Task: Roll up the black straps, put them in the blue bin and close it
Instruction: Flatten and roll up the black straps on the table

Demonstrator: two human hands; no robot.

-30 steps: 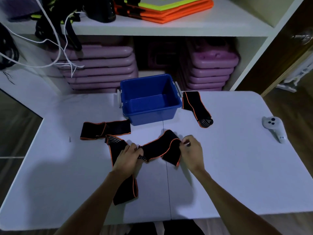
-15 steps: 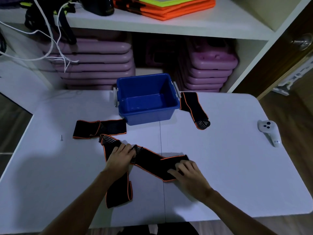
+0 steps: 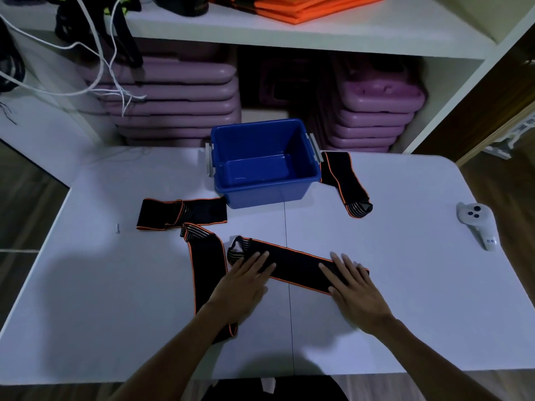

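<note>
A black strap with orange edging point(image 3: 295, 263) lies stretched flat on the white table point(image 3: 405, 299), running from upper left to lower right. My left hand point(image 3: 246, 282) presses flat on its left part, fingers straight. My right hand point(image 3: 353, 287) presses flat on its right end. A second strap point(image 3: 207, 264) lies lengthwise under my left wrist. A third strap point(image 3: 181, 212) is folded at the left of the bin, and another strap point(image 3: 344, 182) lies to the bin's right. The blue bin point(image 3: 266, 195) stands open and empty at the table's far edge. No lid is in view.
A white hand controller point(image 3: 477, 224) lies near the table's right edge. A small screw point(image 3: 117, 228) sits at the left. Behind the table, white shelves hold stacked purple cases point(image 3: 173, 102), orange vests point(image 3: 304, 7) and hanging white cords point(image 3: 110, 68).
The strap, bunched and held up between both hands a second ago, now lies spread flat on the table. Both hands have gone from gripping it to pressing on it with straight fingers.
</note>
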